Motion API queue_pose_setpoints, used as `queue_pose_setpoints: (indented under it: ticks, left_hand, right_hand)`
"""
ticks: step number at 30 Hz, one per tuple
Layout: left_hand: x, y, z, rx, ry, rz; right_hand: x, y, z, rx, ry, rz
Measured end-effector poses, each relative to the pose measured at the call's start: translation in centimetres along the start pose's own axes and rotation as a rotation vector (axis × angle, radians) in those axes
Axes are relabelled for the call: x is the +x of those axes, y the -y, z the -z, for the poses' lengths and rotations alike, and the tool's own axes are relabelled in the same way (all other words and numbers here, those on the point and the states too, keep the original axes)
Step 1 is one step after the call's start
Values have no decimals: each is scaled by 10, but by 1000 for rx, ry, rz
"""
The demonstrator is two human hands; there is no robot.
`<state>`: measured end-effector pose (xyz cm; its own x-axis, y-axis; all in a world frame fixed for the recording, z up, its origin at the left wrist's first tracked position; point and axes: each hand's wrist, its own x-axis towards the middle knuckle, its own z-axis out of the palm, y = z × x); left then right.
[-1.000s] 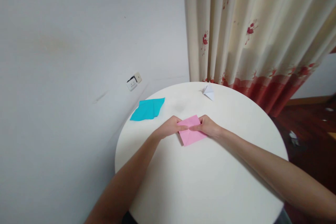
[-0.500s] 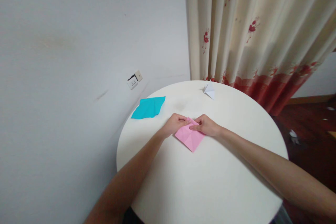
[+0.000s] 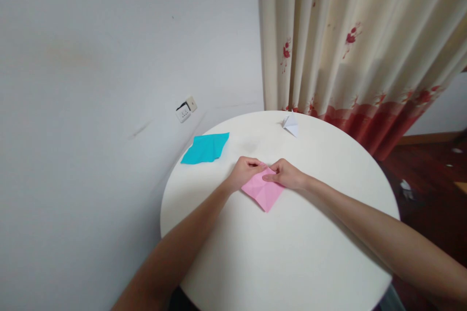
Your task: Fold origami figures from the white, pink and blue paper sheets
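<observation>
A creased square of pink paper (image 3: 265,194) lies over the middle of the round white table, one corner pointing toward me. My left hand (image 3: 246,173) pinches it near its far corner, thumb on top and fingers curled behind. From the other side my right hand (image 3: 285,174) grips the far right edge, its thumb lying flat across the sheet. Both hands are close together, and the fingers under the paper are hidden.
A wrinkled turquoise sheet (image 3: 206,148) lies at the table's (image 3: 292,252) far left edge. At the back stands a folded white paper piece (image 3: 291,124). The wall with a socket (image 3: 183,113) borders the left, a flowered curtain (image 3: 350,77) the back right.
The near part of the pink paper has bent slightly and its near corner has shifted a little left. Both hands keep their hold almost in place.
</observation>
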<state>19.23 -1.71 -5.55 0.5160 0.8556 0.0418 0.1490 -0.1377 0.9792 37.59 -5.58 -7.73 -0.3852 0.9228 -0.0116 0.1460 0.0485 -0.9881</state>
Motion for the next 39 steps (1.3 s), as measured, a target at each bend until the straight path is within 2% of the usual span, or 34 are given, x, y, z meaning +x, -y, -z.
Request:
queue_pose_setpoints:
  ticks: [10,15,17,24,29,33,35,37,39]
  left_hand:
    - [2,3,-1,-5,-45,-57]
    - [0,4,5,-34,113,79]
    - [-1,4,5,23,114,85]
    - [4,7,1,48,-50,12]
    - [10,12,9,-2,-271,-5]
    - [12,15,11,-114,-396,-24]
    - [13,16,11,-201,-440,-12]
    - [14,15,10,-300,-469,3]
    - [14,15,9,-380,-488,7]
  right_hand:
    - [-2,2,4,-23,67,44]
    - [-1,-1,5,-49,46,2]
    - [0,-3,4,-54,36,-13]
    - [4,-9,-1,-98,-22,50]
    - [6,-10,6,-157,-120,120]
    - [8,-10,17,-117,-181,110]
    - [10,-10,21,-81,-261,111]
    - [11,-9,21,19,-351,92]
    - [12,-8,17,154,-378,66]
